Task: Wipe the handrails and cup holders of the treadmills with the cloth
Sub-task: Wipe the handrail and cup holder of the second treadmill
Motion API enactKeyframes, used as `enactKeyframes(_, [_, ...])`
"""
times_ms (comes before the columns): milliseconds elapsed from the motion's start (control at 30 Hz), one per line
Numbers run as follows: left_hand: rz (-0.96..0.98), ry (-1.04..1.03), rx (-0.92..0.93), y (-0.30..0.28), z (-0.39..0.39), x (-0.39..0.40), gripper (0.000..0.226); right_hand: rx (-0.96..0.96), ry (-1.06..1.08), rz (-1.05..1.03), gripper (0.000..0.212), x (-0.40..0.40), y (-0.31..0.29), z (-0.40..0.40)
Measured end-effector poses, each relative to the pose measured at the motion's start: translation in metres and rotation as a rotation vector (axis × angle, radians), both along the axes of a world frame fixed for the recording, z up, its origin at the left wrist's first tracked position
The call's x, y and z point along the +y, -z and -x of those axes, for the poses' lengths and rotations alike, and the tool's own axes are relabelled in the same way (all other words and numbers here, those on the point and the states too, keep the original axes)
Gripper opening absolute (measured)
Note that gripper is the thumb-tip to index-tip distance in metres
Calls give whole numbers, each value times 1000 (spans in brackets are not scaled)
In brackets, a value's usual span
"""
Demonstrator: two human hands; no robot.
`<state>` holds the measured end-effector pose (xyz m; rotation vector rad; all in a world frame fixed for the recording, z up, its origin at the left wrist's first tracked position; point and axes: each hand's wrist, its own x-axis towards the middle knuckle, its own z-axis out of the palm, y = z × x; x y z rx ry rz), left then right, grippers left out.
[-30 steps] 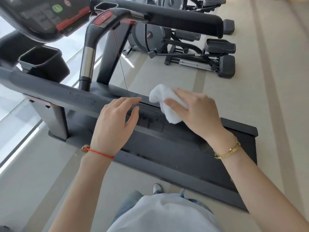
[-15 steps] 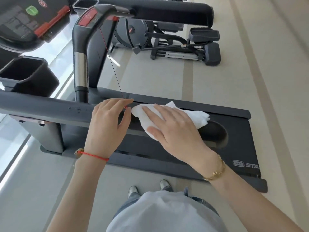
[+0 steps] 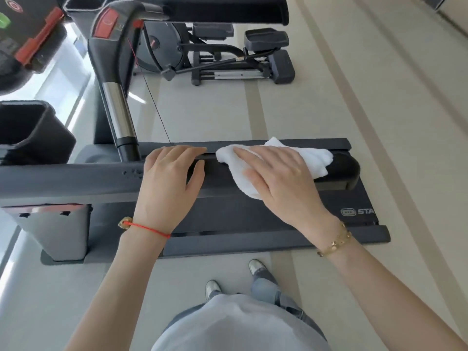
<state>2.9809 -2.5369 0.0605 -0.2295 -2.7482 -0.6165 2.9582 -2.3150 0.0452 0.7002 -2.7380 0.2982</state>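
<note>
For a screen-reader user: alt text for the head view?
The right hand presses a white cloth onto a treadmill handrail; the left hand rests on the rail beside it.

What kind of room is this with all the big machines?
Most likely a gym. A hand wipes a treadmill handrail with a white cloth, the treadmill's belt deck lies below, and an elliptical-type machine stands beyond.
</note>
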Motion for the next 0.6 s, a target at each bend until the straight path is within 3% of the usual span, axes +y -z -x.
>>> enactKeyframes(167, [-22,61,10,0,-4,-10,23,9,286,38,42,-12,2,-4])
enactKeyframes(300, [-52,84,10,-1,-8,-18,22,-6,175,-15,45,-64,13,-20])
enactKeyframes(433, [-50,87,11,-1,-8,-21,24,-9,103,40,44,-35,9,-14])
enactKeyframes(600, [-48,78,5,-1,-8,-7,23,67,350,53,34,-14,0,4])
